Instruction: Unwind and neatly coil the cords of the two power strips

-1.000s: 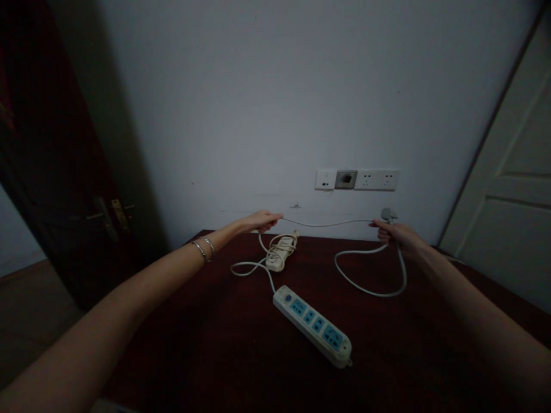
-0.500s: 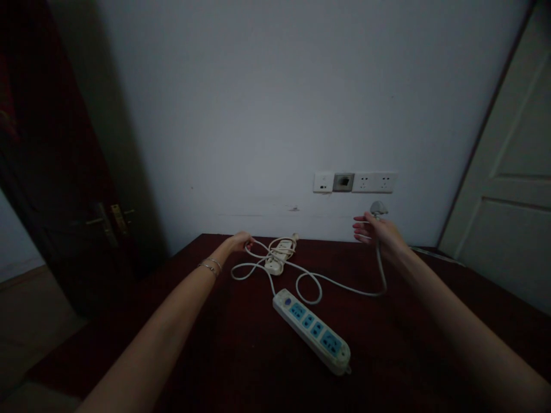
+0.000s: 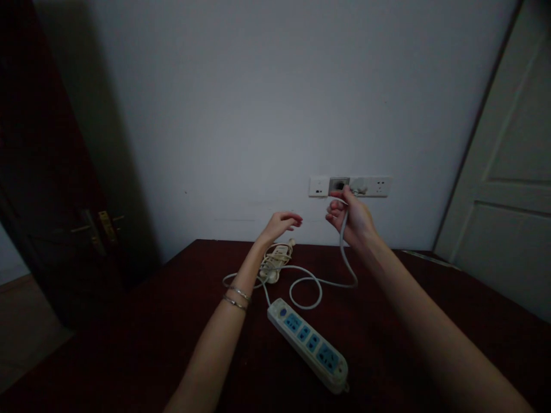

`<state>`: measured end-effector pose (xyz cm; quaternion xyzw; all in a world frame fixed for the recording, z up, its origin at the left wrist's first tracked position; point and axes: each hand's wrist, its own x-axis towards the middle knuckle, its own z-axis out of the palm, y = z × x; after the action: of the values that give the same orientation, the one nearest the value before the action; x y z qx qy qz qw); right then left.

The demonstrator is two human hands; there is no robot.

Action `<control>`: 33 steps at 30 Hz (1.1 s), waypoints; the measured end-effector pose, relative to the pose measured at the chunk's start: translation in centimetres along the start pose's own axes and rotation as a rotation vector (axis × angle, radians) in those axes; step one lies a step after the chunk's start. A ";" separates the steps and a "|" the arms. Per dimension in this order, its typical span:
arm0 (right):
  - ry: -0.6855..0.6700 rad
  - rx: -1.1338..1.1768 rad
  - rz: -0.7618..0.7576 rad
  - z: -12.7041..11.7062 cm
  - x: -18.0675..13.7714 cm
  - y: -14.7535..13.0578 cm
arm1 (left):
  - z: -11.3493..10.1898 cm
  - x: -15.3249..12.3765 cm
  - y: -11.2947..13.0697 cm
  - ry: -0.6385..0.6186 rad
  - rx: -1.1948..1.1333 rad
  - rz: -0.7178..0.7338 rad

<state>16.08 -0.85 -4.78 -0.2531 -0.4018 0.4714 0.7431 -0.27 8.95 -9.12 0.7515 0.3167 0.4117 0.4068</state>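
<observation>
My right hand point(image 3: 349, 221) is raised to the white wall socket panel point(image 3: 374, 186) and grips the grey plug point(image 3: 359, 186) of the power strip, which touches a socket. The white cable point(image 3: 318, 282) hangs from that hand and loops on the dark red table point(image 3: 181, 321) to the white power strip point(image 3: 307, 344) with blue outlets. My left hand point(image 3: 282, 222), with bracelets on the wrist, hovers open above a second small strip wrapped in its own cable point(image 3: 275, 261). It holds nothing.
A dark wooden door with a brass handle point(image 3: 92, 229) stands at the left. A white door point(image 3: 508, 172) is at the right. The table's far edge meets the white wall under the socket panel.
My right hand carried the plug up and left to the wall socket. My left hand let go of the cable and rose off the table. The cable went slack.
</observation>
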 end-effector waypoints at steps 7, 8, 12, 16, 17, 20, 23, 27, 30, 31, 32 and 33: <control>-0.043 0.125 -0.111 0.8 -0.9 0.3 | 6.1 -4.9 1.6 -0.675 -0.460 0.197; -0.031 0.121 -0.128 0.5 -1.1 0.3 | 6.0 -5.1 1.5 -0.664 -0.467 0.199; 0.045 0.025 -0.095 -1.0 -1.6 0.8 | 4.3 -5.3 1.1 -0.569 -0.544 0.134; -0.075 -0.099 0.186 -1.9 -1.8 2.2 | 2.3 -5.1 1.1 -0.348 -0.679 0.128; -0.133 -0.113 0.275 -2.0 -1.8 2.7 | 2.0 -5.1 1.2 -0.306 -0.722 0.124; -0.275 -0.187 0.518 -1.8 -2.3 3.8 | 1.1 -4.9 1.5 -0.234 -0.793 0.101; -0.439 -0.403 0.616 -1.8 -3.2 3.7 | 0.1 -4.9 1.7 -0.221 -0.766 0.088; -0.474 -0.686 0.412 -2.5 -3.9 1.9 | -1.1 -5.1 1.8 -0.257 -0.676 0.041; -0.125 -0.810 -0.020 -3.0 -3.7 1.2 | -1.3 -5.3 2.0 -0.318 -0.524 -0.023; -0.051 -0.851 -0.141 -2.9 -3.6 1.2 | -1.1 -5.4 2.1 -0.327 -0.465 -0.043; -0.047 -0.878 -0.200 -2.8 -3.6 1.4 | -0.9 -5.4 2.2 -0.326 -0.407 -0.059; -0.104 -0.883 -0.186 -2.7 -3.5 1.7 | -0.6 -5.5 2.3 -0.314 -0.351 -0.070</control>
<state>16.63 -3.29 -8.84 -0.4846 -0.6222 0.1983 0.5819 -2.98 3.63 -8.93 0.7126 0.1990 0.3241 0.5896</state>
